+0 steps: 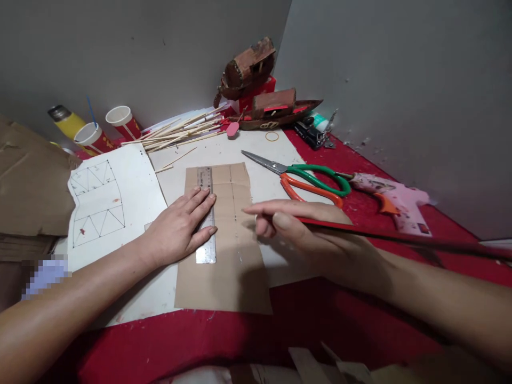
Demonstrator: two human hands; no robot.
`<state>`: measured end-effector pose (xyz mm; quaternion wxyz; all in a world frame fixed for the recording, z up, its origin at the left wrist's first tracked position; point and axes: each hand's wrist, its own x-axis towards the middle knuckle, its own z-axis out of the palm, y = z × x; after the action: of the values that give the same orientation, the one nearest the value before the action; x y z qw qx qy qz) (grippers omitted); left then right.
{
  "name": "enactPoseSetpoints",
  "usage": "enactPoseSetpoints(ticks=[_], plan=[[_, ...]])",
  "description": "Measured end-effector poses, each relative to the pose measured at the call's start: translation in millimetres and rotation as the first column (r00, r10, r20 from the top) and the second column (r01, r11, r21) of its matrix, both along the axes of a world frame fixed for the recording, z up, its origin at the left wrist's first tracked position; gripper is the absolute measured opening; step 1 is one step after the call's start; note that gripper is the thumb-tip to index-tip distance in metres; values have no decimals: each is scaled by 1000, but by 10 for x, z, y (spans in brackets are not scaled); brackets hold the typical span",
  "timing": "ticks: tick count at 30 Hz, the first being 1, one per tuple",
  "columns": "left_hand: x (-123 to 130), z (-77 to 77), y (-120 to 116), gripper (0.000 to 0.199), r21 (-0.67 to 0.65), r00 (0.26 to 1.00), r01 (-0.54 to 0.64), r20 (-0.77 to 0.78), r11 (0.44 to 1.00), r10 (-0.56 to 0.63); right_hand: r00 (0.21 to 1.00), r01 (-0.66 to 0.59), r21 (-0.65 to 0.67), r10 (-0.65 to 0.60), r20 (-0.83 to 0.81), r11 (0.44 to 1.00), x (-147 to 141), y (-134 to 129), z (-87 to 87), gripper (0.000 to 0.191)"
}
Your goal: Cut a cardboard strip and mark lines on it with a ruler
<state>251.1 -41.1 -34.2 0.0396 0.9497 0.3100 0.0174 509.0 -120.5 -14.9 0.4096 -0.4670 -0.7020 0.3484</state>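
My left hand [182,226] lies flat with its fingers spread over a clear ruler [206,248], on a piece of brown cardboard [224,288]. A dark line with marks runs down the cardboard, right of the ruler. Over the cardboard's right edge, my right hand [304,229] holds a long dark red stick-like tool [400,238] between thumb and fingers, its index finger stretched toward the line. The tool's tip is hard to make out. Left of the cardboard, a white sheet [132,186] shows drawn truss shapes.
Scissors [280,168] with green and orange handles lie beyond my right hand, near a pink glue gun [392,197]. Wooden sticks [184,130], red cups [124,122], a yellow bottle [68,122] and model boats [276,106] stand behind. Folded cardboard [36,176] is at left.
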Motion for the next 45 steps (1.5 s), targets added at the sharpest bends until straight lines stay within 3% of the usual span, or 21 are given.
enactPoseSetpoints(ticks=[2,4,7,10,13,17,19,31,45], plan=[[2,-8,-4,67,5,1000,-4,1,1000,4,998,-38,-29,37,-42,999,-55,-110,39,36],[8,-16,-9,67,11,1000,-10,-3,1000,10,992,-53,-152,34,-121,987,-139,-215,27,36],[18,-25,-16,66,34,1000,-15,-21,999,16,971,-32,-405,-68,-230,914,-300,-328,-48,27],[27,-27,-21,65,36,1000,-17,-17,999,17,959,-25,-511,-123,-254,859,-460,-378,-116,22],[36,-22,-19,66,20,1000,-7,0,1000,7,973,-29,-485,-86,-214,874,-589,-387,-152,20],[49,-22,-16,66,47,999,-4,-41,999,6,998,-1,-307,-18,-60,952,-704,-374,-206,17],[55,-30,-18,66,48,999,-5,-39,999,7,999,33,-258,-32,7,966,-731,-370,-243,17],[72,-52,-44,64,43,999,-28,-29,999,29,985,99,-210,-66,159,973,-773,-403,-274,20],[85,-66,-59,64,41,999,-30,-41,999,31,980,44,-253,8,200,966,-828,-427,-256,18]])
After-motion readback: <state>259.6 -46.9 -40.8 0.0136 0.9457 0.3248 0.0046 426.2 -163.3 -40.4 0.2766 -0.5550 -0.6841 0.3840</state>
